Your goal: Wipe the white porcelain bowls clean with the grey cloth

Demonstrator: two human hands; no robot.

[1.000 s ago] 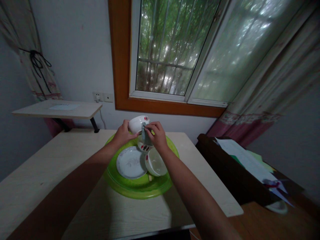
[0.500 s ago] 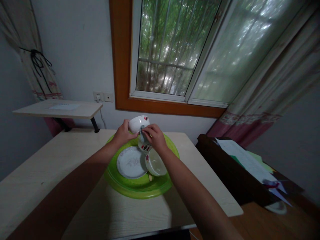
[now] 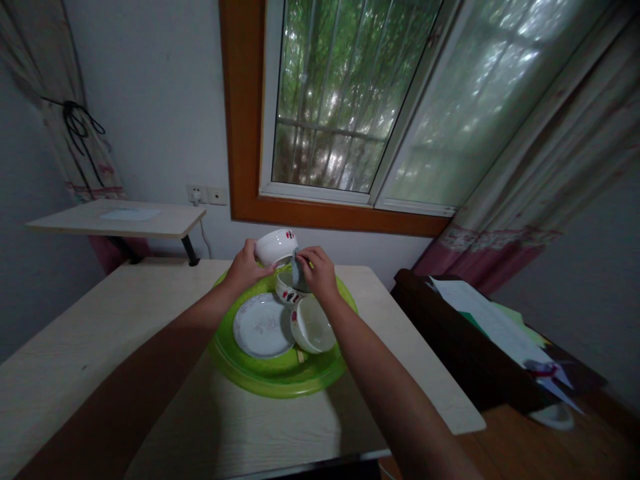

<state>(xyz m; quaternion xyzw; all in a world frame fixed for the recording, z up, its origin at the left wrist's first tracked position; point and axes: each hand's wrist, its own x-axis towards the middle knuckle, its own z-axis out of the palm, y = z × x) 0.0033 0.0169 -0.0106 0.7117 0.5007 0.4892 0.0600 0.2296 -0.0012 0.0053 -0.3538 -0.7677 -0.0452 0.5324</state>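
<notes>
Tilted on its side, a white bowl with a red and black pattern is held above the far part of a green plastic basin. My left hand grips it from the left. My right hand pinches a grey-green cloth, which hangs down close to the held bowl's right rim. Below the cloth, a second patterned bowl sits in the basin. A third bowl leans beside a white plate with a faint floral design. A small pale stick end shows under that bowl.
The basin rests on a pale wooden table. A small raised shelf stands at the back left. Wall sockets and a window are behind. On the right, a dark cabinet bears papers.
My right hand has moved slightly right with the cloth, away from the held bowl's rim. The bowl in my left hand has shifted a little left and up.
</notes>
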